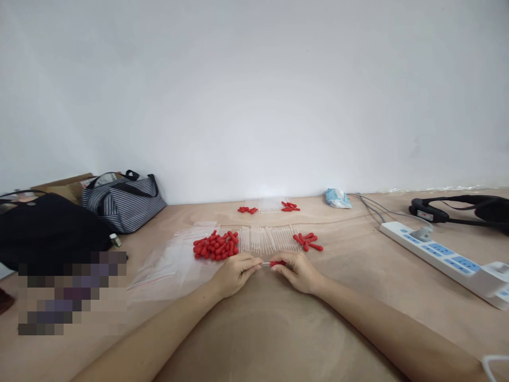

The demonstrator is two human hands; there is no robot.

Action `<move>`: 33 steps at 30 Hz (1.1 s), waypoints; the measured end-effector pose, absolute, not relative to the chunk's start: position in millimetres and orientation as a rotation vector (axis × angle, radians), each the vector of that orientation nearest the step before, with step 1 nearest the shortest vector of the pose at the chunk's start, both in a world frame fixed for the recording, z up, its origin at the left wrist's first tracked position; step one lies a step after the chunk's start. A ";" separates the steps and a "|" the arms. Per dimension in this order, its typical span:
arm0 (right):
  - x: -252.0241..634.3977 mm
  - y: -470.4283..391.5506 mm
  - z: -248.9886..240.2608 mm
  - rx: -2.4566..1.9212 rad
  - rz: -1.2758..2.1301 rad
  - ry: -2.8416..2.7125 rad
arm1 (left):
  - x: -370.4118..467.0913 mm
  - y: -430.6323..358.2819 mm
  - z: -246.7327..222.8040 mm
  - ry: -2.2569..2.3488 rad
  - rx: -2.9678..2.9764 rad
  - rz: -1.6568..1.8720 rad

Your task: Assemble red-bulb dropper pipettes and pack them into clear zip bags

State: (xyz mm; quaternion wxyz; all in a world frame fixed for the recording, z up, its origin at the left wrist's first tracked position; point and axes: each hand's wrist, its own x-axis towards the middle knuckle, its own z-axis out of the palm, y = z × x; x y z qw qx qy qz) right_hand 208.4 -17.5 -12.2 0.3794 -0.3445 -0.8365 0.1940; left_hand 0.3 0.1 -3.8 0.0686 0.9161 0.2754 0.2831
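Between the fingers of my left hand [233,275] is a thin clear dropper tube [266,263]. My right hand [297,271] pinches a red rubber dropper bulb [276,263] at the tube's right end. How far the tube sits inside the bulb is hidden by my fingers. Just beyond my hands lies a row of clear tubes [267,240] side by side. A heap of red bulbs [216,246] rests left of that row, and a smaller group of red bulbs [307,242] lies to its right. Clear plastic bags [167,265] spread under and beside the heap.
Near the wall are more tubes [269,206] with red bulbs [290,206] beside them, and a crumpled blue mask [338,198]. A white power strip [437,254] and black headset [457,209] lie right. Left stand a striped bag [125,204], black bag [51,231] and small bottle [115,240].
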 end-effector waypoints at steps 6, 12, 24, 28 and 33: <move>209.0 -17.9 -12.4 -0.835 0.455 -2.149 | 1.0 -0.4 -4.9 0.807 2.800 0.862; 209.7 -17.7 -12.6 -0.829 0.449 -2.135 | 2.4 -2.8 -5.8 0.798 2.836 0.892; 211.2 -16.0 -18.3 -0.817 0.451 -2.141 | 4.2 -4.5 -5.4 0.759 2.918 0.849; 210.7 -16.9 -18.1 -0.825 0.393 -2.164 | 5.4 -4.8 -6.0 0.747 2.924 0.836; 208.8 -17.4 -14.9 -0.824 0.407 -2.139 | 7.2 -6.2 -5.1 0.754 2.887 0.885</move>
